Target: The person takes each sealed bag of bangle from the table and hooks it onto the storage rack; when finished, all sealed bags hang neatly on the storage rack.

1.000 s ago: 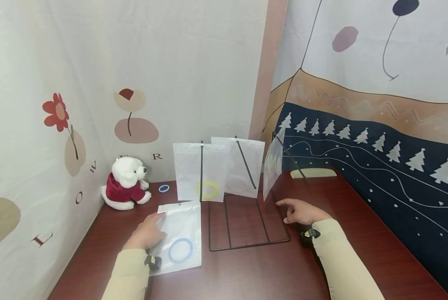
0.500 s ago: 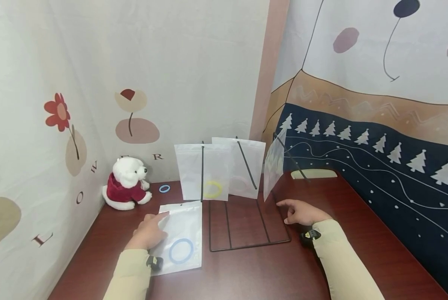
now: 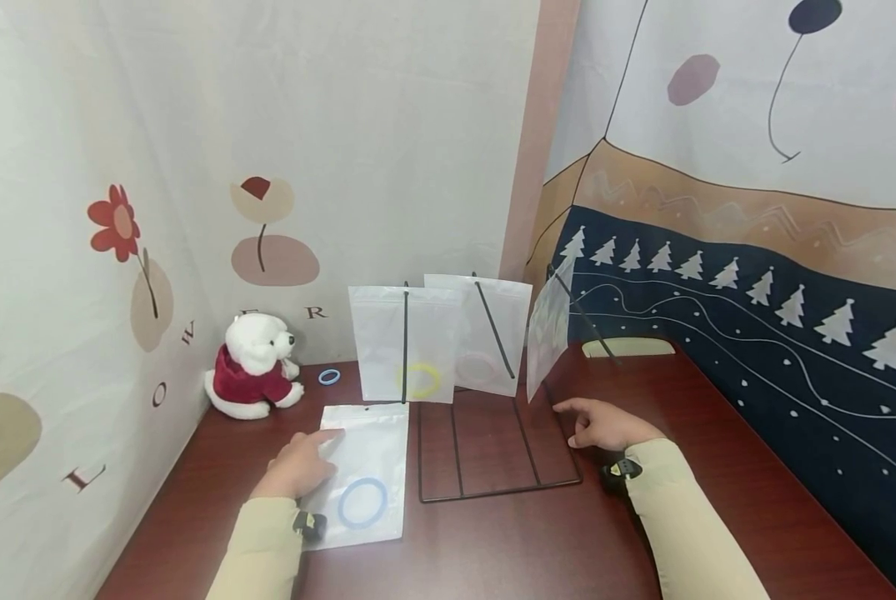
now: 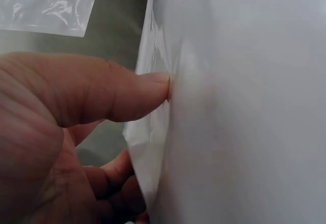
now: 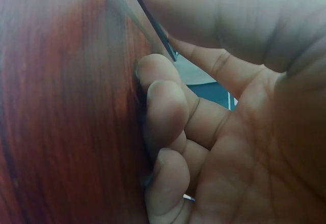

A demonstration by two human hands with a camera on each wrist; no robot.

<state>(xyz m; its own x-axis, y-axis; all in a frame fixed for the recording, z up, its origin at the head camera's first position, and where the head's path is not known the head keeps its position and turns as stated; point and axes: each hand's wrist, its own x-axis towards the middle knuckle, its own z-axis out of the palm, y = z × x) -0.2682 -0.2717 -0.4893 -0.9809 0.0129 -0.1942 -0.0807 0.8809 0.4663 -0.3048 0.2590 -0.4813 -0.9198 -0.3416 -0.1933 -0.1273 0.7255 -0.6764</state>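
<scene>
My left hand [image 3: 301,465] pinches the left edge of a white zip bag [image 3: 368,467], with its thumb [image 4: 137,96] on the near face and other fingers behind. A pale blue ring [image 3: 362,502] shows on the bag's lower part; I cannot tell if it is inside. A black wire rack [image 3: 500,493] stands to the right, with three white bags hanging at its prongs. The left hanging bag [image 3: 376,342] shows a yellow ring [image 3: 420,380]. At the rack's right base wire, my right hand [image 3: 611,427] grips it between thumb and forefinger, other fingers curled against the tabletop.
A white toy bear [image 3: 256,367] in a red coat sits at the back left. Beside it lies a small blue ring [image 3: 329,377]. Behind the rack at right is a pale green flat object [image 3: 628,347]. Printed cloths hang around the reddish-brown table [image 3: 493,550].
The held bag's top edge has shifted slightly up and right. The left hanging bag has swayed a little. My right hand stays at the rack.
</scene>
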